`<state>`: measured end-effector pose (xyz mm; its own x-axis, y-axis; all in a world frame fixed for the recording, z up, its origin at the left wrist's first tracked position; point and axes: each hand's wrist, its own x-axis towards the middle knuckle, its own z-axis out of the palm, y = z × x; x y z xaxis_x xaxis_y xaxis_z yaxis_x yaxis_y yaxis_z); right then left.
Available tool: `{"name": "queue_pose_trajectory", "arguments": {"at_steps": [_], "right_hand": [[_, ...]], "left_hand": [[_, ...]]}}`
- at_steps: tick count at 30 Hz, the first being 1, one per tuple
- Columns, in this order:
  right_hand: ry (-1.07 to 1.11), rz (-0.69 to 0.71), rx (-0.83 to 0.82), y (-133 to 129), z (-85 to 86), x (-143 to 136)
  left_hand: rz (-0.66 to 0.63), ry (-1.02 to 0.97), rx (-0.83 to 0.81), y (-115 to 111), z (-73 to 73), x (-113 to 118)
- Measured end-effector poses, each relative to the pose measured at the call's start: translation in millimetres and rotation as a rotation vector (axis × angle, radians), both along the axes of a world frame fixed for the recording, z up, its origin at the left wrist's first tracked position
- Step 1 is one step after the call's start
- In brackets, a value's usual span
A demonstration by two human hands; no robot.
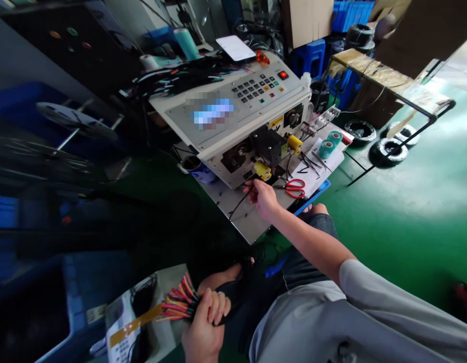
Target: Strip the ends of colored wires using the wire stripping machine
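Note:
My left hand (207, 317), low in the view, is wrapped round a bundle of cables (178, 301) whose red, yellow and black wire ends fan out to the left. My right hand (261, 197) is at the front of a grey wire-processing machine (233, 121), its fingers closed on a thin black cable (239, 204). That cable slopes down to the metal shelf (252, 227). Just above the fingers are yellow rollers (262, 170). Red-handled pliers (294, 188) lie right of the hand.
Teal spools (327, 148) and short black pieces lie on white paper at the machine's right. More black cables (191, 73) are heaped on its top. An open box (165, 282) stands lower left, beside a blue crate (85, 282). Coils (388, 151) lie on the green floor.

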<state>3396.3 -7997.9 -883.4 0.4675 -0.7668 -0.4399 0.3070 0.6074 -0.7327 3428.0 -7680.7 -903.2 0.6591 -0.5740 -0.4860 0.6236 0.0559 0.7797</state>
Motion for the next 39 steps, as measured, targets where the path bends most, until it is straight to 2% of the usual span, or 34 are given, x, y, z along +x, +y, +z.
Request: {"name": "queue_pose_trajectory", "arguments": {"at_steps": [3,7,9,12,14,17,24,39], "right_hand": [[0.076,0.046,-0.085,9.5,-0.2,-0.7],[0.134,0.254,-0.256,63.2,-5.0,-16.4],[0.143,0.532,-0.407,96.2,-8.0,-33.9],[0.091,1.083,-0.747,135.8,-9.0,-62.7],[0.088,1.265,-0.968,152.2,-7.8,-75.4],[0.158,1.320,-1.143,161.4,-6.9,-80.5],[0.249,1.342,-1.353,162.8,-11.1,-77.1],[0.327,1.388,-1.372,169.4,-6.5,-74.6]], "left_hand": [[0.005,-0.036,-0.024,-2.1,-0.9,-4.4],[0.001,-0.101,-0.075,-8.3,3.0,-14.2],[-0.007,-0.082,-0.088,-10.3,1.4,-12.9],[0.049,-0.090,-0.047,-7.0,-3.3,-8.1],[0.065,-0.087,-0.028,-2.8,-4.6,-7.2],[0.060,-0.072,-0.024,1.1,-3.9,-7.8],[0.061,-0.052,0.006,0.7,-2.2,-6.8],[0.136,-0.068,0.142,1.1,-3.5,-15.2]]}}
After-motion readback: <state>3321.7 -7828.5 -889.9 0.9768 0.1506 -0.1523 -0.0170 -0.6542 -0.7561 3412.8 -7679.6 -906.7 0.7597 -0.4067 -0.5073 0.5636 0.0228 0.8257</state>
